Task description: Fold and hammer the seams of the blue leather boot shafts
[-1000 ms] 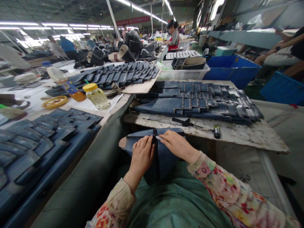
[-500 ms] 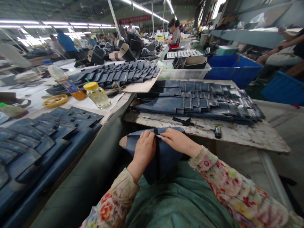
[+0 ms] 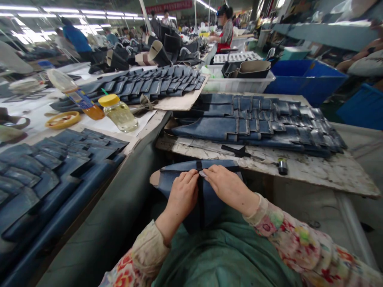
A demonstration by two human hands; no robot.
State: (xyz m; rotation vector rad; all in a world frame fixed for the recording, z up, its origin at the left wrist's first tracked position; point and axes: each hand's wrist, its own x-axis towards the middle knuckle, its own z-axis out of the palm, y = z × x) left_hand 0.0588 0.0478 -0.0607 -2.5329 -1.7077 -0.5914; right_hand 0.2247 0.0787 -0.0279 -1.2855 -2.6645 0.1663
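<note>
A blue leather piece (image 3: 213,205) with a pale tan tip lies across my lap. A black strip (image 3: 201,205) runs down its middle, and a thin black line crosses it near the top edge. My left hand (image 3: 183,193) has its fingers bent and pressed together on the leather, fingertips at the crossing. My right hand (image 3: 229,186) is closed on a small pale pointed tool (image 3: 202,173), its tip beside the left fingertips. Part of the tool is hidden by the fingers.
Overlapping blue leather pieces (image 3: 254,123) cover the board ahead, near a black-handled tool (image 3: 235,150) and small cylinder (image 3: 282,166). More blue pieces (image 3: 36,175) lie left. A yellow-lidded jar (image 3: 119,113) and bottle (image 3: 79,95) stand beyond. Blue bins (image 3: 311,83) are at right.
My right hand has turned slightly and its fingers cover more of the pale tool. The left hand stays at the crossing. The whole view has shifted a little.
</note>
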